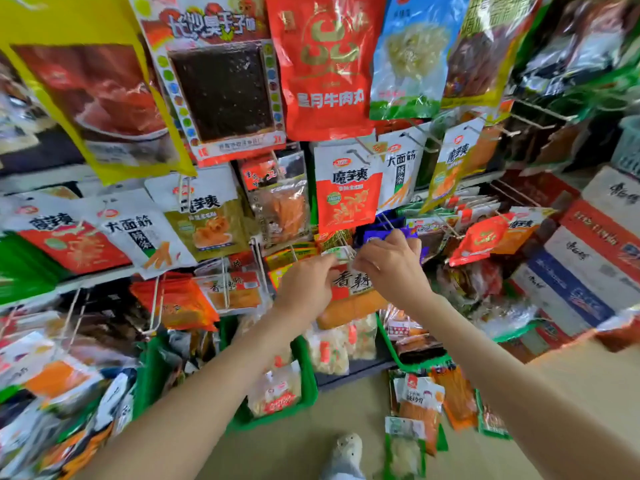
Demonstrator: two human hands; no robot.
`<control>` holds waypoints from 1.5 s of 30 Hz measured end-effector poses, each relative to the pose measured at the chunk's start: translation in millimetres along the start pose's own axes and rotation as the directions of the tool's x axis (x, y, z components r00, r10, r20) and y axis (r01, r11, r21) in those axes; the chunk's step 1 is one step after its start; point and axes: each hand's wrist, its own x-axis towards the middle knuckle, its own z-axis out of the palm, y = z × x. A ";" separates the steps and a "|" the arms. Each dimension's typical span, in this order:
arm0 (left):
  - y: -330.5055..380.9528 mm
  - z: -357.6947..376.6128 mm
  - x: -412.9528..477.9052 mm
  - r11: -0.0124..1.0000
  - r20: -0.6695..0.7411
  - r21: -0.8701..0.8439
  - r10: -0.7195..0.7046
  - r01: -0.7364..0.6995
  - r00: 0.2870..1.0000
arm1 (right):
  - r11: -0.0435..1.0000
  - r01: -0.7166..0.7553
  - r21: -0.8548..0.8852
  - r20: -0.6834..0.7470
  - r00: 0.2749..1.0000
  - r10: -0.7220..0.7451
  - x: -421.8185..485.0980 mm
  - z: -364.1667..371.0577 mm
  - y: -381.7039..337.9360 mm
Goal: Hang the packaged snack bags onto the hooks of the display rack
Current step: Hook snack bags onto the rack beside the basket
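Observation:
A snack bag (353, 299) with a white top and an orange lower half hangs between my two hands at the middle of the display rack. My left hand (304, 285) pinches the bag's top edge from the left. My right hand (391, 268) pinches the same top edge from the right, close to a white wire hook (346, 242). The bag's hang hole is hidden behind my fingers. Blue packets (384, 233) hang just behind my right hand.
Hooks above carry large red (325, 64), yellow (93, 91) and blue-green bags (412, 57). Green baskets (308, 379) of packets stand on the floor below. Several loose bags (419, 407) lie on the tan floor by my shoe (346, 452). Cardboard boxes (581, 265) are stacked at right.

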 end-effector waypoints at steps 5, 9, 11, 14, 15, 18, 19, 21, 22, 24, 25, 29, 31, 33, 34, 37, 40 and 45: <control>-49.6 -32.1 -47.1 0.992 -0.075 0.077 -0.096 0.102 0.993 | 0.998 0.054 0.032 -0.007 0.999 -0.054 -1.7 23.9 -70.7; -93.6 -47.2 -74.0 0.988 -0.049 0.119 -0.090 0.095 0.995 | 0.996 0.051 0.079 0.053 0.997 -0.056 -4.7 51.5 -112.7; -119.0 -49.9 -86.5 0.985 -0.021 0.140 -0.101 0.102 0.995 | 0.994 0.022 0.103 0.102 0.994 -0.032 -5.4 71.9 -131.3; -166.3 -45.2 -100.9 0.979 0.045 0.136 -0.159 0.152 0.986 | 0.981 -0.137 0.138 0.294 0.951 0.091 -4.4 111.7 -157.9; -183.1 -40.6 -104.8 0.977 0.076 0.125 -0.185 0.174 0.980 | 0.971 -0.191 0.142 0.354 0.926 0.131 -5.8 129.2 -165.3; -232.0 -23.6 -112.4 0.968 0.205 0.117 -0.244 0.224 0.948 | 0.926 -0.350 0.140 0.503 0.831 0.238 -15.5 186.1 -183.1; -248.0 -16.6 -112.9 0.966 0.237 0.101 -0.255 0.237 0.938 | 0.893 -0.416 0.172 0.526 0.805 0.273 -20.0 207.1 -185.6; -276.6 -1.4 -109.6 0.962 0.267 0.081 -0.274 0.262 0.924 | 0.821 -0.525 0.223 0.569 0.754 0.327 -26.3 243.9 -187.3; -289.2 7.5 -107.3 0.959 0.278 0.074 -0.284 0.274 0.918 | 0.798 -0.556 0.232 0.581 0.737 0.345 -28.0 259.8 -186.4; -311.2 25.5 -101.3 0.950 0.307 0.069 -0.309 0.303 0.900 | 0.714 -0.657 0.243 0.638 0.662 0.393 -26.0 284.5 -183.1; -320.0 33.7 -96.7 0.947 0.311 0.082 -0.320 0.310 0.895 | 0.661 -0.709 0.248 0.665 0.620 0.416 -23.2 296.8 -180.5; -350.6 61.7 -74.4 0.937 0.283 0.131 -0.348 0.324 0.894 | 0.632 -0.737 0.239 0.679 0.592 0.434 -15.7 349.0 -163.3; -362.5 73.5 -65.9 0.915 0.274 0.114 -0.404 0.388 0.873 | 0.663 -0.711 0.236 0.644 0.625 0.441 -13.0 371.5 -157.4; -374.0 85.2 -60.3 0.878 0.249 0.036 -0.470 0.477 0.847 | 0.705 -0.673 0.223 0.590 0.669 0.452 -6.7 387.6 -157.3; -378.9 90.2 -58.8 0.865 0.226 0.003 -0.490 0.502 0.842 | 0.738 -0.643 0.204 0.548 0.700 0.458 -2.2 392.7 -158.1; -389.8 96.9 -53.8 0.859 0.139 -0.054 -0.498 0.509 0.856 | 0.810 -0.553 0.194 0.403 0.798 0.448 8.3 405.2 -155.4; -392.9 95.5 -49.9 0.915 0.057 -0.012 -0.403 0.404 0.914 | 0.798 -0.538 0.271 0.314 0.833 0.455 5.5 412.8 -152.0; -397.1 95.9 -44.3 0.944 -0.003 0.009 -0.329 0.329 0.944 | 0.795 -0.530 0.296 0.279 0.844 0.458 1.5 416.4 -150.8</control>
